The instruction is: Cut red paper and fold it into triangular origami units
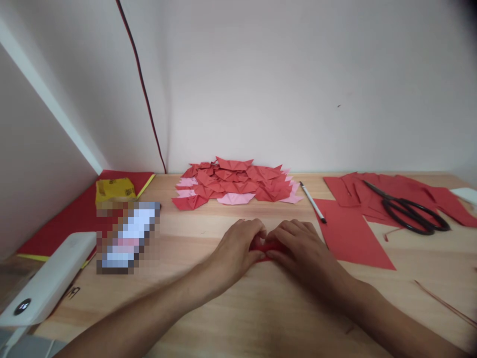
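Both hands meet at the middle of the wooden table, pinching a small piece of red paper that is mostly hidden by the fingers. My left hand has its thumb and fingers closed on the paper's left side. My right hand grips the right side, fingers curled over it. Behind the hands lies a pile of folded red and pink paper shapes against the wall. Right beside my right hand is a flat red paper sheet.
Black-handled scissors rest on red paper pieces at the right. A white pen lies near them. At left are a blurred phone, a white power bank, a yellow packet and a dark red sheet.
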Demonstrator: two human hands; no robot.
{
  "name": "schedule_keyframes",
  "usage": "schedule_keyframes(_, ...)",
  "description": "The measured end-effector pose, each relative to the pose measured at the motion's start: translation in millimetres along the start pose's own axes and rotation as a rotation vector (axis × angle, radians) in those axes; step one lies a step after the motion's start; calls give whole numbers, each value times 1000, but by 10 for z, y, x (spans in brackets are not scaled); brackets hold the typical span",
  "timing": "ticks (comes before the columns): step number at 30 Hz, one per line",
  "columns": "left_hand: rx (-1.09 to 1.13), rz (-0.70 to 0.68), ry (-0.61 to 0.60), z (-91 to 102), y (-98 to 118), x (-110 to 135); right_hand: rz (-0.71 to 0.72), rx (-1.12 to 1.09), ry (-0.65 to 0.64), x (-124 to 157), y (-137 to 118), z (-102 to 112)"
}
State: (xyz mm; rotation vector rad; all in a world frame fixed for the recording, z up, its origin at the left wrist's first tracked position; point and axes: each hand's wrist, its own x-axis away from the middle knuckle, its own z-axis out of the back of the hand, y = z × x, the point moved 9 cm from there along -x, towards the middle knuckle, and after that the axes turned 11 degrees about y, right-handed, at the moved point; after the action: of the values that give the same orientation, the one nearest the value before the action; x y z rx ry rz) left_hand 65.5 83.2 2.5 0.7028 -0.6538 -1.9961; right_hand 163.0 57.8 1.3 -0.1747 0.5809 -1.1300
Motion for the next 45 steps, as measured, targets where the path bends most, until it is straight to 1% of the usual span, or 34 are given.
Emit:
schedule_keyframes(4, 60, -29, -20, -5, 79, 23, -8, -40, 6, 10, 14, 13)
schedule_keyframes(7, 54, -63, 4, 38, 110, 14, -1, -50, 22, 12, 4, 46)
schedule_keyframes(9, 24, -83, 24, 67, 101, -5, 8, -35, 58, 6, 2, 88)
schedule_keyframes(14, -106, -180, -24, 23, 101, -24, 61, -3, 148, -5, -1, 188)
schedule_keyframes(21, -192, -302, 43, -4, 233, 81, 127, 34, 125, 17, -80, 155)
schedule_keyframes(25, -180, -264, 3, -43, 230, 89, 155, 53, 122, 27, -99, 146)
schedule_keyframes(29, -146, -234, -17, -59, 209, 69, 140, 67, 93, 17, -64, 146)
schedule_keyframes(32, -219, -263, -7, -66, 225, 81, 137, 74, 57, 13, -57, 139)
schedule_keyframes(36, -354, -334, -12, -104, 263, 110, 168, 107, 9, 9, -97, 123)
schedule_keyframes(39, -408, -385, -18, -128, 274, 110, 165, 123, -28, 4, -103, 106)
schedule_keyframes(45, -442, -415, -7, -126, 264, 105, 148, 110, 2, -2, -57, 141)
